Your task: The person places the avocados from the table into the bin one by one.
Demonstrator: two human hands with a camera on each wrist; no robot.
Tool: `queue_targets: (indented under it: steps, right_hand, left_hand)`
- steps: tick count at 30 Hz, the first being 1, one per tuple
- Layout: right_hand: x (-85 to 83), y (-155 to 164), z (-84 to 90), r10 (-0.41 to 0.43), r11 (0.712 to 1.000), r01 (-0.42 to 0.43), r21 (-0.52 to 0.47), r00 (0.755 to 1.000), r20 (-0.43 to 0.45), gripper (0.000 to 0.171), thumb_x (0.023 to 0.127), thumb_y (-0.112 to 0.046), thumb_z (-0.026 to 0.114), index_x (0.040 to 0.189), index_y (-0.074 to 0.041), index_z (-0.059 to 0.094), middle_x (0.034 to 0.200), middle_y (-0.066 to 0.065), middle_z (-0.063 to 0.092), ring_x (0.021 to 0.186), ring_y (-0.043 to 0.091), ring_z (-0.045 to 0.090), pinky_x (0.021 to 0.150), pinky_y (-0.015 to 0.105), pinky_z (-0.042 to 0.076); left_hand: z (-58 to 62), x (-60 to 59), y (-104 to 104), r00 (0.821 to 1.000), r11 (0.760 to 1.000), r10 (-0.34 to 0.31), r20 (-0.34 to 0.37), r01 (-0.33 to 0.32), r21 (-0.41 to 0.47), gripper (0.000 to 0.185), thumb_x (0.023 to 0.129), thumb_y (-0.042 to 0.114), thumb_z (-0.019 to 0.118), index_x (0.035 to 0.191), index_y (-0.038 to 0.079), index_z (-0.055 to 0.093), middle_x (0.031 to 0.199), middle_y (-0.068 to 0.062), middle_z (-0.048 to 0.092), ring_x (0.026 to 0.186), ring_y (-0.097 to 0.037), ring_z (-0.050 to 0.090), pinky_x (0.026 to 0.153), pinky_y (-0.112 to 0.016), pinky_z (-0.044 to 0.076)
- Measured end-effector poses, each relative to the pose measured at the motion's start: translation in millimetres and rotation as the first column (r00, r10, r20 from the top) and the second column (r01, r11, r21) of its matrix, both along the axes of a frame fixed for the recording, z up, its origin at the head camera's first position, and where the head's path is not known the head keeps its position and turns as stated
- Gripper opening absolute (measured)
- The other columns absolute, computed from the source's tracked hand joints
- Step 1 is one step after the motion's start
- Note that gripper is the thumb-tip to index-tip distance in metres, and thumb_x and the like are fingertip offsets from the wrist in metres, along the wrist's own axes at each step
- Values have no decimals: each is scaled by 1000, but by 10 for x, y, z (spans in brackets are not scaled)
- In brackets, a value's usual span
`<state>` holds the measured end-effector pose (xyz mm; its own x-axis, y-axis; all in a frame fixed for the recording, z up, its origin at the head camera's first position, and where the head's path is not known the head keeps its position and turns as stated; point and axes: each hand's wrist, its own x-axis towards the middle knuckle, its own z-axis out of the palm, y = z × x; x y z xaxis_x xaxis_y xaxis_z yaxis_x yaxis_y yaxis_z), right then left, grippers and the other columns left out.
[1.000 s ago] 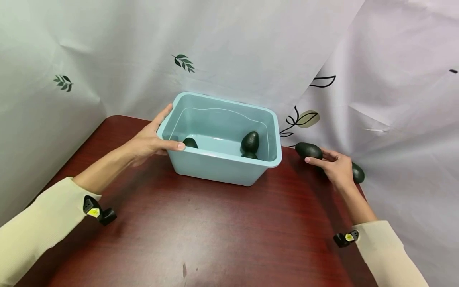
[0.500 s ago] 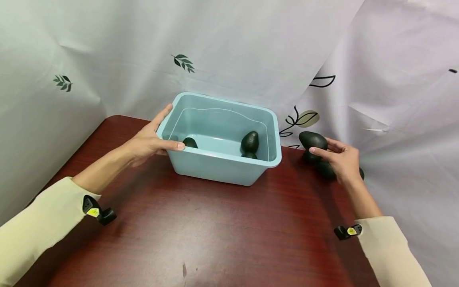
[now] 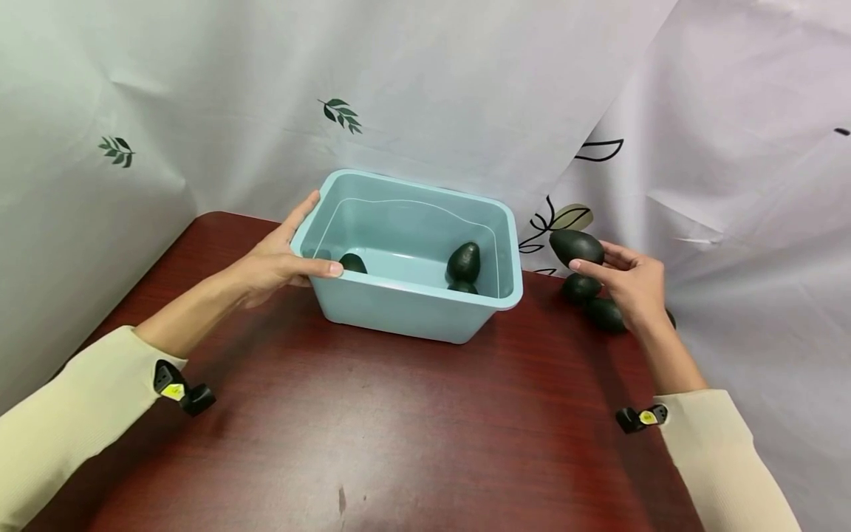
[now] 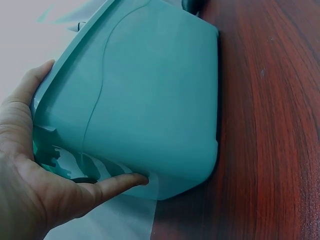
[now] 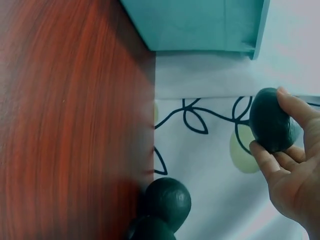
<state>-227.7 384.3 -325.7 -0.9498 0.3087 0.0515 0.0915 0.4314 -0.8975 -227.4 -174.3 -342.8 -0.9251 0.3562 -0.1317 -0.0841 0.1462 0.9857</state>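
A light blue plastic bin (image 3: 399, 310) stands on the table. My left hand (image 3: 275, 258) grips its left end, thumb on the front rim and a finger at the back corner. Inside lie dark green avocados: one on the left (image 3: 353, 263), partly hidden by the front wall, and two at the right, an upper avocado (image 3: 464, 262) and a lower avocado (image 3: 462, 288). To the right of the bin, my right hand (image 3: 634, 288) holds another avocado (image 3: 577, 247) between thumb and fingers, above the table; the right wrist view shows this avocado (image 5: 270, 120) too.
Under my right hand, at the table's right edge, rest a round-looking avocado (image 3: 580, 288), a second avocado (image 3: 606, 315) and a third, mostly hidden behind the wrist. A white patterned cloth (image 3: 425, 111) hangs behind the dark red wooden table (image 3: 399, 421).
My right hand has lifted the avocado up off the others, uncovering those beneath. The left hand and the bin have stayed in place.
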Motion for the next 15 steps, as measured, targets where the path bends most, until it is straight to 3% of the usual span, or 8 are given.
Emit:
queue_targets:
  steps: [8,15]
  right_hand:
    - [-31,-106,54,3,999,-3,45,1000,4,78,85,-37,102,154,-15,71,101,-30,75,94,-4,71,62,20,59]
    - [-65,-190,99,30,999,-29,44,999,-29,77,85,-38,102,152,-15,72,100,-32,76,108,-4,70,84,11,57]
  left_hand:
    - [8,-1,-1,1000,1000,-9,2,9,-2,128,96,16,86,177,57,-3,188,1,14,155,-43,44,106,-49,58]
    - [7,-6,2,1000,1000,-14,8,14,-12,128,96,17,86,176,59,-4,189,1,13,155,-42,44,106,-50,57]
